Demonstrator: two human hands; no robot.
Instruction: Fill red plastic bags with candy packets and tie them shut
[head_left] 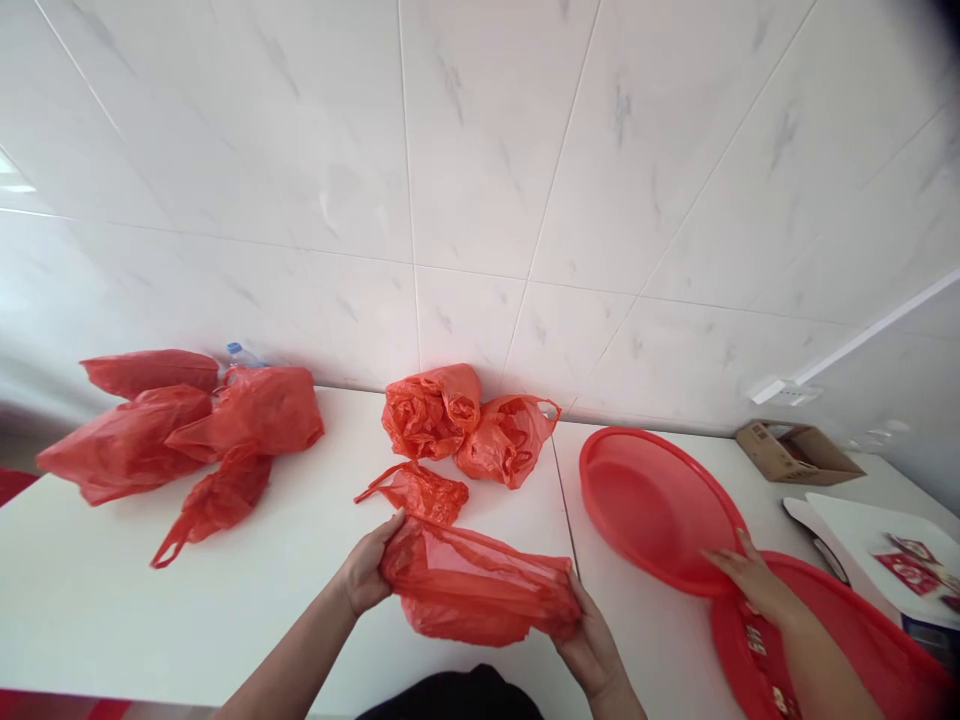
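Both my hands grip a red plastic bag [480, 590] near the front of the white table. My left hand [369, 568] pinches its left side, and my right hand [589, 640] is closed around its right end. The bag's mouth is stretched wide between them, and its lower part hangs toward me; what it contains, if anything, I cannot make out. Just beyond it lies a small crumpled red bag [424, 492] with a loop handle. Two fuller red bags, one on the left [431, 410] and one on the right [510, 438], stand against the wall behind.
Several red bags [255, 410] are grouped at the left, by a bottle [238, 352]. At right are a red basin [660, 500], another red basin [840, 620], a cardboard box [795, 455] and a scale [862, 530]. Another person's hand [750, 575] reaches over the basins.
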